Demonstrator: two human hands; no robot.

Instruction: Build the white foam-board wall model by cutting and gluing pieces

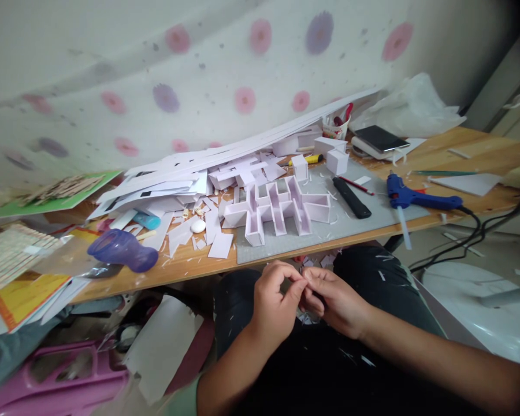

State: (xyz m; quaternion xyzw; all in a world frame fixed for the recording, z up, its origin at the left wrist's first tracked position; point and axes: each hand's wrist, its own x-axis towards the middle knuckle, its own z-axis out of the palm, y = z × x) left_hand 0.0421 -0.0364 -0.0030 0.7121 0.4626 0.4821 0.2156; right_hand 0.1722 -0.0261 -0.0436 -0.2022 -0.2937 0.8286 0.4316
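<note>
My left hand (277, 297) and my right hand (335, 300) meet over my lap, just below the table's front edge. Both are closed, with fingertips pinched together; anything between them is too small or hidden to make out. Beyond them, a white foam-board model (277, 211) of joined open-topped walls stands on the grey cutting mat (268, 251). To its right lie a black stick-shaped tool (351, 197), a red pencil (356, 185) and a blue glue gun (422, 193). Small white box pieces (300, 167) sit behind the model.
White scraps (221, 245) and a purple bottle-shaped object (123, 249) lie on the left. Stacked white sheets (164, 179) lean at the back. A yellow cutter (307, 160), a cup (335, 127) of tools and a phone (381, 138) lie farther back. Black cables (481, 231) hang at right.
</note>
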